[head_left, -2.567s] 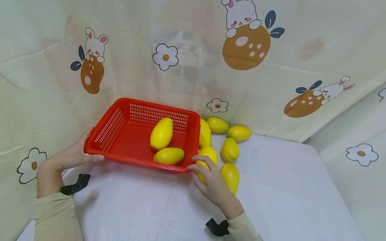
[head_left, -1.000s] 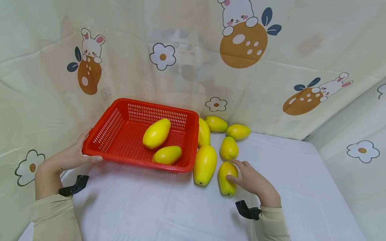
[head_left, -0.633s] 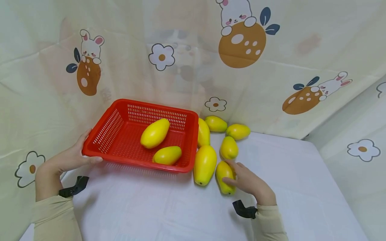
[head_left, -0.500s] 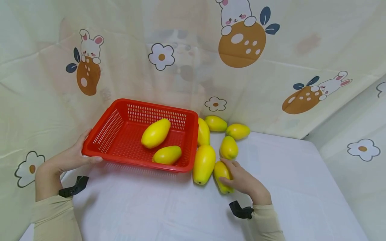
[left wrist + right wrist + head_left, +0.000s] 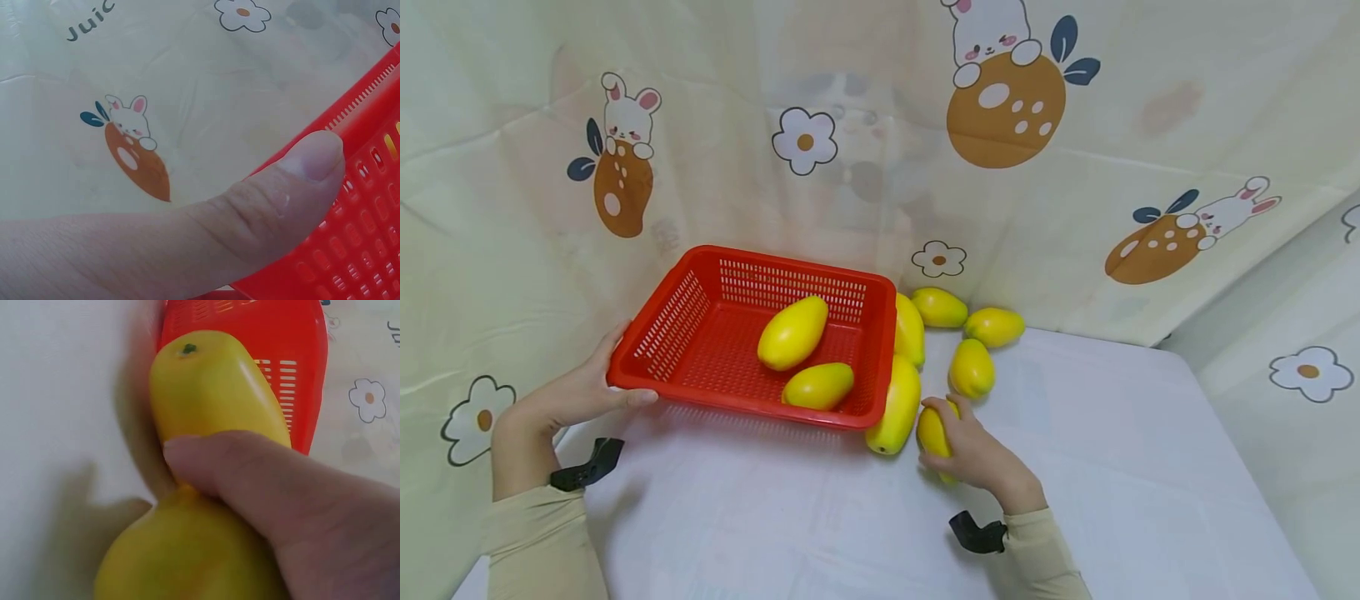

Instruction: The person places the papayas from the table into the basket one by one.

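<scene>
A red plastic basket [image 5: 722,333] holds two yellow mangoes, one larger [image 5: 792,333] and one smaller [image 5: 818,387]. My left hand [image 5: 580,385] holds its left front corner; in the left wrist view the thumb [image 5: 269,206] lies along the rim, while the other fingers are mostly hidden. My right hand [image 5: 973,454] grips a yellow mango [image 5: 932,433] with thumb and fingers, right of the basket. Between that mango and the basket lies a longer yellow mango [image 5: 898,410], close against the basket wall. In the right wrist view, the held mango [image 5: 187,550] meets the long one [image 5: 212,381] end to side.
Several more mangoes lie on the white table [image 5: 1112,433] at the back right: one by the basket wall [image 5: 909,329], two by the curtain [image 5: 939,307] and one nearer [image 5: 972,368]. A printed curtain [image 5: 865,167] rises behind the basket.
My right hand came away from the basket's right corner to the front mango, took hold of it and moved it left. The long mango shifted left toward the basket. My left hand stays put.
</scene>
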A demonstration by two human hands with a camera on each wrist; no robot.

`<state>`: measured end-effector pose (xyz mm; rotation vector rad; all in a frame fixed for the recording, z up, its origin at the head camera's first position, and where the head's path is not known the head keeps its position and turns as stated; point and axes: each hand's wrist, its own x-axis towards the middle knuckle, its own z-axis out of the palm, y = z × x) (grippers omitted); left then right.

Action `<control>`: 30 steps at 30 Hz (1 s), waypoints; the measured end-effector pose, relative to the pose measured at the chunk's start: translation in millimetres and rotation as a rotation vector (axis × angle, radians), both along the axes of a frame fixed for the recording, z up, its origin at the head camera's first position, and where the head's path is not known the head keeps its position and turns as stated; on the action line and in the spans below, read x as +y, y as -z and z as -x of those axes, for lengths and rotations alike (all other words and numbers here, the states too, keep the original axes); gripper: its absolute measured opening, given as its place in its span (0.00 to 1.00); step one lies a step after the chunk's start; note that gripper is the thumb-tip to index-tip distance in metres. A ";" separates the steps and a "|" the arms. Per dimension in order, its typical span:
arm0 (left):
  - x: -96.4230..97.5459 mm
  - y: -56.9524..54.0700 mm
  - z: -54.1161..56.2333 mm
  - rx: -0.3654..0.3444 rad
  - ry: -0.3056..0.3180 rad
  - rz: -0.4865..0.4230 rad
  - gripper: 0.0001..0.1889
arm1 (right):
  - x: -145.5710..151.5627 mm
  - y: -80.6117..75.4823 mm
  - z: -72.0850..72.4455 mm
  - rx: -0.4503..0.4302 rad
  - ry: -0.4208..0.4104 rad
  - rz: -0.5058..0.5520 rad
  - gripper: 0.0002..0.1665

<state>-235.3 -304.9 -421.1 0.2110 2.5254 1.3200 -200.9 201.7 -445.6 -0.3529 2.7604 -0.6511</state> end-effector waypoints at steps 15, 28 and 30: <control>1.8 -1.6 -2.7 0.002 -0.009 0.011 0.60 | 1.0 -5.3 -5.7 -0.080 -0.054 -0.027 0.62; 2.9 -1.1 -3.0 0.003 -0.006 0.003 0.60 | 0.7 -6.5 -8.2 -0.045 -0.014 -0.066 0.64; 3.4 -1.2 -2.7 0.002 -0.006 0.003 0.60 | 0.5 -5.4 -7.8 -0.020 -0.014 -0.084 0.65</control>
